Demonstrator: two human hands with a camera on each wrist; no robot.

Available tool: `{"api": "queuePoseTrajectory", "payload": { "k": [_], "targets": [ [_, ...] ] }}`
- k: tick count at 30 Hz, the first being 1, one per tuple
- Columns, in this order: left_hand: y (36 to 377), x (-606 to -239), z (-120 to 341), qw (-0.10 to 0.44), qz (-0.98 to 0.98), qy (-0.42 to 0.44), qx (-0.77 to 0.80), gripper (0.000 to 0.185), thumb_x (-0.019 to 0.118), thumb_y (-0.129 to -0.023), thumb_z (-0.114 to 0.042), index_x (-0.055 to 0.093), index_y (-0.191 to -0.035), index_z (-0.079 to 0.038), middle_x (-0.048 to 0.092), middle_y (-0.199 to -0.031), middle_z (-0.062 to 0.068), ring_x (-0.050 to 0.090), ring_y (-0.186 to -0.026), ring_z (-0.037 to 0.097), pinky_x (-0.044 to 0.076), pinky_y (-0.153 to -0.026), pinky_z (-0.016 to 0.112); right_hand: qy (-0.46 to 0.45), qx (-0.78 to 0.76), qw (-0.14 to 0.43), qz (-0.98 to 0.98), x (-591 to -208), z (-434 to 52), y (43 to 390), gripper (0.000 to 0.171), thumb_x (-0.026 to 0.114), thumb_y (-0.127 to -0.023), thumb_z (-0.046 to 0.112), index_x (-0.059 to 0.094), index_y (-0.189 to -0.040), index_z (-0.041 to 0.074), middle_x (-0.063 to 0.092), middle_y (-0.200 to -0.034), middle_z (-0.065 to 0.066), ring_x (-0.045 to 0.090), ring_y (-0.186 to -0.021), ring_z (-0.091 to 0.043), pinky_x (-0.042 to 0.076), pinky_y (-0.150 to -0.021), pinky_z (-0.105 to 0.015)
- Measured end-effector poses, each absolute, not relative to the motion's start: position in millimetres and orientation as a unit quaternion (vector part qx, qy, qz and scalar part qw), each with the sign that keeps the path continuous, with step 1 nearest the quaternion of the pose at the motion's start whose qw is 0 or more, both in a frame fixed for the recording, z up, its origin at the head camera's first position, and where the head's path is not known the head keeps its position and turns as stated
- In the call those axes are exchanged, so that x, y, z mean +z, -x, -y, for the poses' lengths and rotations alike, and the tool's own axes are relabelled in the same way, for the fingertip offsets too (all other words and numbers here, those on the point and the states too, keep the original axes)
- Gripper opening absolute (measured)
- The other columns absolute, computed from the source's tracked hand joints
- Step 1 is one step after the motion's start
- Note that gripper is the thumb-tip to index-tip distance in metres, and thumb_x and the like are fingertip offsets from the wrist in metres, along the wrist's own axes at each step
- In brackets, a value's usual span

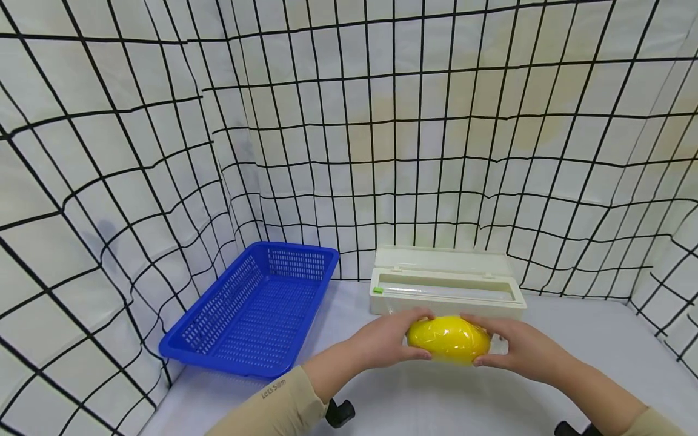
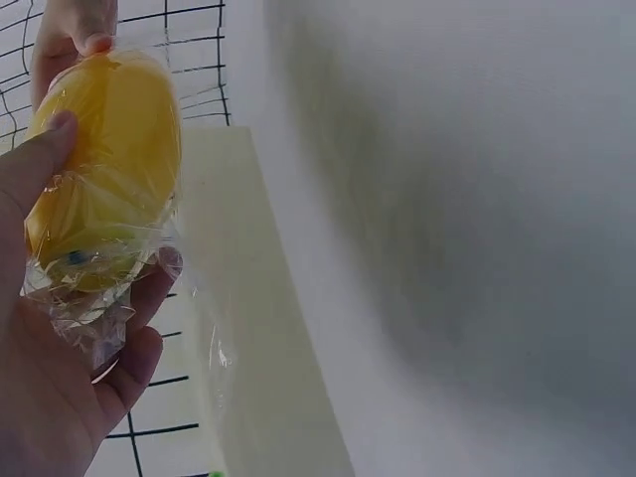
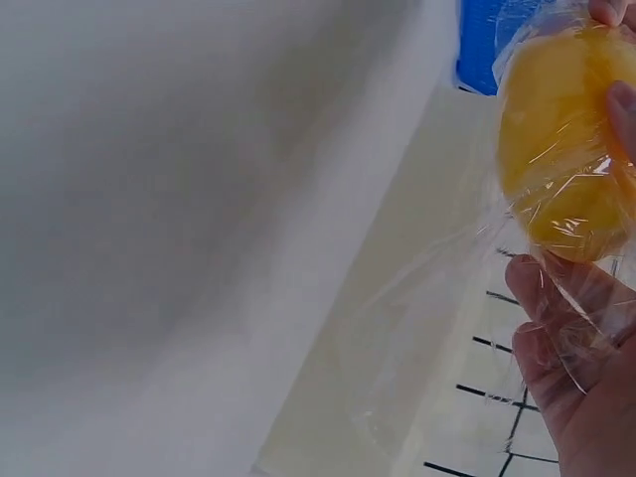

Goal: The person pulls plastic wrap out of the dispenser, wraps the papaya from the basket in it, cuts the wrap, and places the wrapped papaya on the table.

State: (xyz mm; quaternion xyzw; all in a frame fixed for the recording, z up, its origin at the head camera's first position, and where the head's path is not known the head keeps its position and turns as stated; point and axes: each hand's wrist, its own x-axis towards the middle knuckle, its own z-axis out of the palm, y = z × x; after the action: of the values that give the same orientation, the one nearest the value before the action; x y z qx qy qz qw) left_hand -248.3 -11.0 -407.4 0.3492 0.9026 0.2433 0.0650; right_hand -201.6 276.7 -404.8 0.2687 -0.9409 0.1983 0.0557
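Note:
Between my two hands is a glossy yellow oval object [image 1: 449, 340], wrapped in clear plastic film [image 2: 99, 268]; its kind does not show. My left hand [image 1: 386, 340] grips its left end, thumb on the near side and fingers behind. At the opposite end my right hand [image 1: 526, 350] holds it the same way. Loose film bunches by the left palm in the left wrist view. In the right wrist view a slack flap of film [image 3: 397, 328] trails below the yellow object. It is held up over the white table, in front of the cling film box.
The white cling film box [image 1: 447, 307] stands at the back with its lid raised and a film roll [image 1: 447, 292] inside. To the left lies a blue plastic basket [image 1: 262, 315]. Black wire grid panels [image 1: 409, 133] enclose the white table [image 1: 436, 406] at back and sides.

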Motion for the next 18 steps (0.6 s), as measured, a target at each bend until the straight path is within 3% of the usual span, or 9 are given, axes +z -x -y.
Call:
{"api": "queuePoseTrajectory", "payload": {
  "k": [9, 18],
  "targets": [
    [262, -438, 5, 0.065, -0.916, -0.341, 0.202, 0.063, 0.075, -0.081, -0.055, 0.05, -0.137, -0.04, 0.063, -0.121, -0.015, 0.056, -0.104, 0.011, 0.048, -0.094, 0.034, -0.251, 0.191, 0.032, 0.949, -439, -276, 216, 0.079, 0.068, -0.077, 0.067, 0.054, -0.143, 0.026, 0.065, -0.124, 0.008, 0.06, -0.099, -0.009, 0.054, -0.087, -0.043],
    [281, -456, 0, 0.087, -0.917, -0.325, 0.215, 0.062, 0.081, -0.08, -0.046, 0.051, -0.134, -0.037, 0.062, -0.127, -0.012, 0.057, -0.112, 0.011, 0.045, -0.101, 0.037, -0.242, 0.201, 0.016, 0.949, -460, -273, 234, 0.077, 0.073, -0.078, 0.062, 0.054, -0.142, 0.024, 0.062, -0.132, 0.007, 0.059, -0.099, -0.007, 0.054, -0.085, -0.036]
  ]
}}
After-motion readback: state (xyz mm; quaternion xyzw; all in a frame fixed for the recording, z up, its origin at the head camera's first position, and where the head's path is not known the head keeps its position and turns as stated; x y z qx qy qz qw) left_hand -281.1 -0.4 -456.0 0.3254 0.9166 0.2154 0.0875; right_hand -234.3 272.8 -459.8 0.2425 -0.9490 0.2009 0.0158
